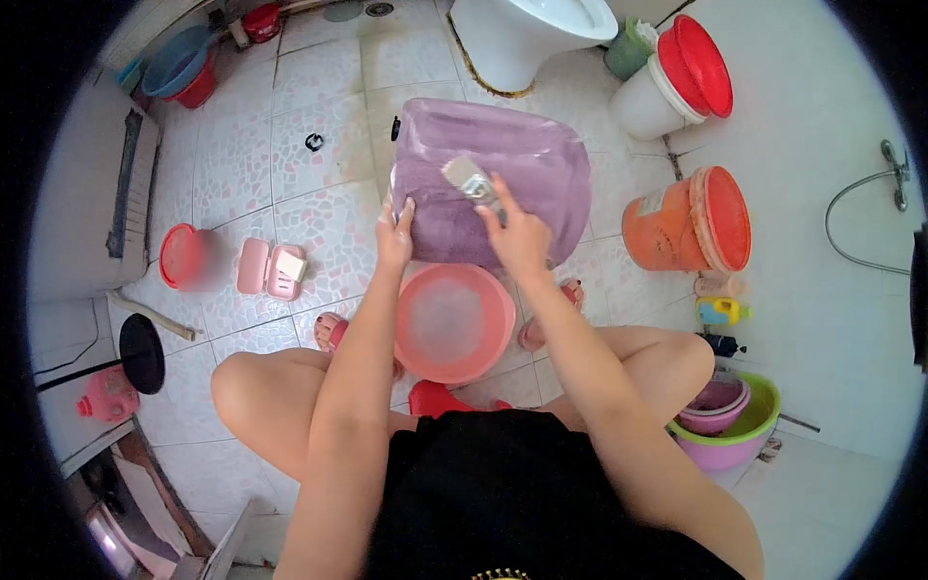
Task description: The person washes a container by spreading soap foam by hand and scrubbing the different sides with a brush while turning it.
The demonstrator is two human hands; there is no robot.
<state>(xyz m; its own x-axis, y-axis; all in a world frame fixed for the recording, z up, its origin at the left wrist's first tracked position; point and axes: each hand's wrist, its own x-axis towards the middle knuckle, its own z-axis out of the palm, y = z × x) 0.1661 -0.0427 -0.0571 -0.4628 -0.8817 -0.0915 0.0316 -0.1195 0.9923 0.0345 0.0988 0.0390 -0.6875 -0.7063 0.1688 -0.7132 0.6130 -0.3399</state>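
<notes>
A purple, wet-looking panel or case [493, 145] is tilted up over the tiled floor. My left hand [394, 232] grips its lower left edge, with the thumb on the front face. In my right hand [520, 232] is a flat brush [472, 182], its pale bristles against the middle of the purple surface and pointing up and left. Below the purple piece, between my feet, stands a pink basin [454, 360] with cloudy water. An open pink soap box [255, 266] with a pale bar of soap [291, 267] lies on the floor to the left.
An orange bucket [667, 227], a white bucket [650, 101] and a green-rimmed tub [768, 416] stand on the right. The toilet [512, 48] is ahead. A red-rimmed container [180, 256] and a black round object [142, 354] are on the left.
</notes>
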